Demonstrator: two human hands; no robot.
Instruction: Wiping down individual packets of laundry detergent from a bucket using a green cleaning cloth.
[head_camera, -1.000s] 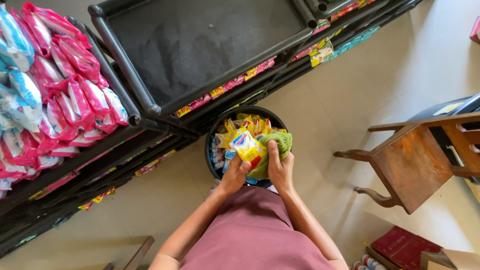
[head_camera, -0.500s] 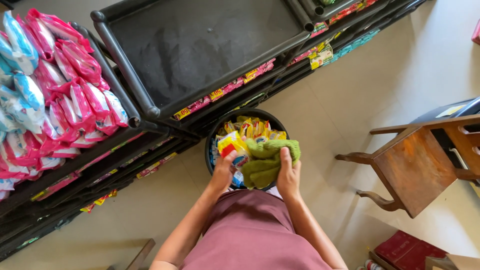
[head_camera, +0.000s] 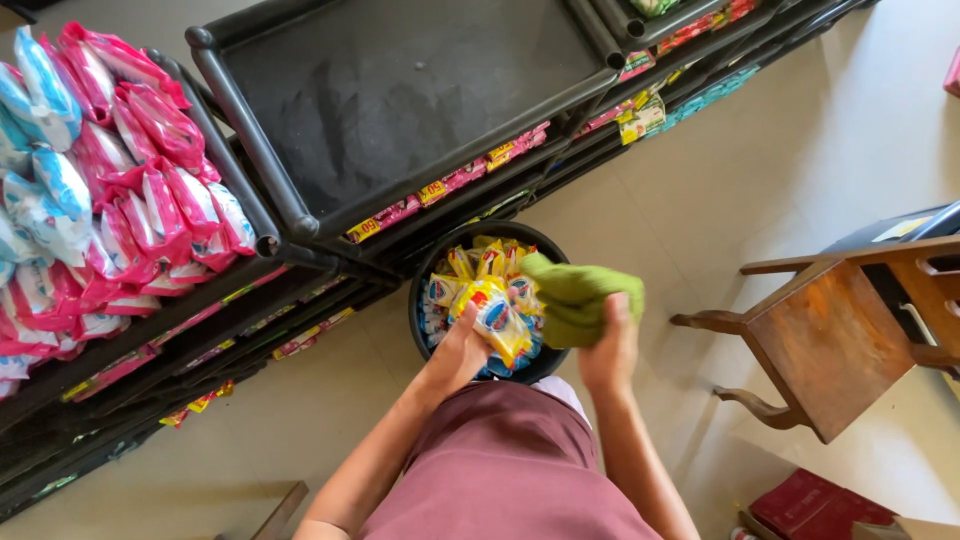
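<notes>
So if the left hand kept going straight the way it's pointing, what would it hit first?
The left hand holds a yellow packet and points up and forward over the black bucket. Going on, it would likely meet the other packets in the bucket first, though depth is hard to judge.

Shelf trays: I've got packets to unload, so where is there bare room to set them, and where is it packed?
The middle black tray is bare, bordered by the tray of pink packets on one side and a further tray on the other. The floor between bucket and wooden chair is open. The bucket is crowded, both hands over it.
</notes>
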